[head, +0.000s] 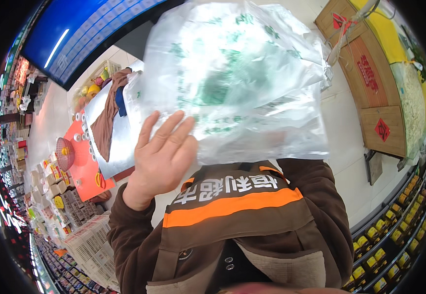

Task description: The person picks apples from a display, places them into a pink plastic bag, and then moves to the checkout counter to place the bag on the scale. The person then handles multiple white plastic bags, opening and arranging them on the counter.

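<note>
A large, translucent plastic bag [231, 84] with green print fills the upper middle of the view, crumpled and spread out. My left hand [167, 152] is at its lower left edge, back of the hand up and fingers apart; whether it touches the film is unclear. Behind the bag's lower right part, a faint skin-coloured patch shows through, where the right sleeve [308, 176] ends. My right hand is otherwise hidden by the plastic, so its grip cannot be seen. Below the bag is the brown apron [235, 217] with an orange stripe and white writing.
At left, a metal-topped table [119, 147] bears a brown cloth [106, 121]; beside it, a red surface [84, 176] holds small rolls, a pink mesh basket [65, 153] and yellow-handled scissors [99, 180]. A large screen [88, 33] is upper left. Wooden cabinet [378, 88] and shelves of jars [389, 235] stand right.
</note>
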Available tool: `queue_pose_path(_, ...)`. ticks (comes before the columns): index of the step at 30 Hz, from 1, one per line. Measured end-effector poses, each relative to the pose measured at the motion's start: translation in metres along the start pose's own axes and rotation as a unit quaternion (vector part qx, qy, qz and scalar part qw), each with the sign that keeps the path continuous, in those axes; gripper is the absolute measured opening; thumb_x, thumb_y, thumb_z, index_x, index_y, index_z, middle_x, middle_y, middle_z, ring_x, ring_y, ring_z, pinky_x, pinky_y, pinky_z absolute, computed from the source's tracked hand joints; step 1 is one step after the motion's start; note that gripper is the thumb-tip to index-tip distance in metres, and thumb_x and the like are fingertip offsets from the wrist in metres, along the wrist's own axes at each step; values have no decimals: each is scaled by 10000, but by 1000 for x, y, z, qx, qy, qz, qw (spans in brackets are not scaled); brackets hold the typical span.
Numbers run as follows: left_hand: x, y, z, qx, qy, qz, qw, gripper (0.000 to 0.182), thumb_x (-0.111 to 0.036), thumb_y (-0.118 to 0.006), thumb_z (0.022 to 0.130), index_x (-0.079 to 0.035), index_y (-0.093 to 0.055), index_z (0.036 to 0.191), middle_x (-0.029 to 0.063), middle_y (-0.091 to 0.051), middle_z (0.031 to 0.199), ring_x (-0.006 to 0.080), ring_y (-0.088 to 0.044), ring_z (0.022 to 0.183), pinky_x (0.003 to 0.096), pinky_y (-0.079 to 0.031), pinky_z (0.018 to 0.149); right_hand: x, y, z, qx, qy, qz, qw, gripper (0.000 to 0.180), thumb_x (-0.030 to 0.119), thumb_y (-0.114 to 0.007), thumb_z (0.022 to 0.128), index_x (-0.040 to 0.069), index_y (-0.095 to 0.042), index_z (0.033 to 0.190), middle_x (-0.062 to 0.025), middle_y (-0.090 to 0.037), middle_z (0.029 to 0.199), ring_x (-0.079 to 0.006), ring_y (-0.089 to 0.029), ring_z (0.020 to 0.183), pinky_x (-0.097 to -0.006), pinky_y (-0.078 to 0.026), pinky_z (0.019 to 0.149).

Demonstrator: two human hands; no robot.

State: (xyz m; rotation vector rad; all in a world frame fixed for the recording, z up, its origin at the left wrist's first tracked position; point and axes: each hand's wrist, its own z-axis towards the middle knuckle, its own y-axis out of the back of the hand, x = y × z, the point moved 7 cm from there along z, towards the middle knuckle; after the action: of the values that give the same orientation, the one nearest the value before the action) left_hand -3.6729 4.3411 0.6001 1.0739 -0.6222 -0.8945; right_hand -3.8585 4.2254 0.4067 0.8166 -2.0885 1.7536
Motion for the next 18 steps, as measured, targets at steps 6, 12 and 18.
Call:
queue_pose_path(6, 53, -13, -86, -3, 108, 89, 990, 83, -71, -610, 798, -41, -597, 874, 146, -698, 1085, 318, -632, 1124, 529, -382, 1072, -101, -27, 27, 14, -37, -82, 996, 869, 692, -412, 927, 16, -331, 1467, -178, -445, 1452, -313, -513, 1263, -454, -471, 1024)
queue_pose_path(12, 99, -104, -158, 66, 185, 86, 977, 95, -39, -598, 802, -51, -600, 896, 123, -685, 1069, 319, -614, 1136, 572, -356, 1067, -110, 13, 46, -64, -15, -17, 998, 798, 644, -430, 950, 14, -388, 1439, -148, -482, 1429, -266, -519, 1258, -440, -472, 1030)
queue_pose_path(18, 107, -156, -192, 67, 291, 68, 952, 101, -21, -597, 764, -62, -603, 856, 138, -672, 1013, 318, -619, 1056, 564, -387, 1015, -79, 7, 36, -80, -115, 40, 989, 677, 433, -617, 931, 47, -416, 1450, -118, -515, 1395, -300, -513, 1248, -468, -422, 1045)
